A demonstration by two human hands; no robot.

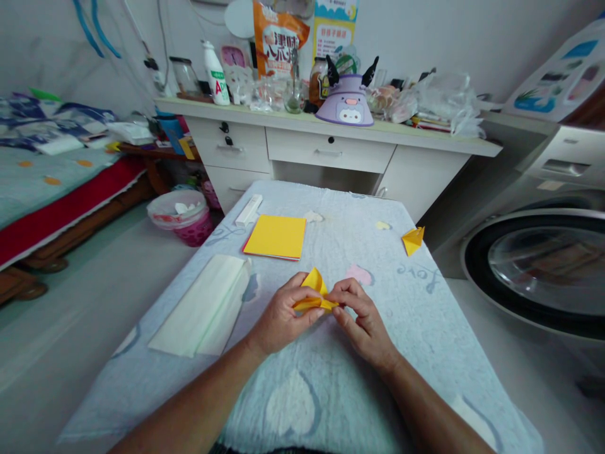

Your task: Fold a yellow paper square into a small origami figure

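A partly folded piece of yellow paper (pixel 316 282) is held between both hands above the middle of the cloth-covered table. My left hand (pixel 287 313) pinches its left side, thumb in front and fingers behind. The fingertips of my right hand (pixel 362 315) close on its right end. One pointed flap stands up between the hands; the fingers cover part of the folds. Behind and left lies a stack of square paper (pixel 276 236), yellow on top. Near the table's right edge rests a small folded yellow paper piece (pixel 413 241).
A pale folded sheet (pixel 203 306) lies on the table (pixel 331 403) at left, with a narrow white box (pixel 249 210) behind it. Beyond stands a cluttered white desk (pixel 331 148). A washing machine (pixel 558 265) is at right, a pink bin (pixel 189 221) at left.
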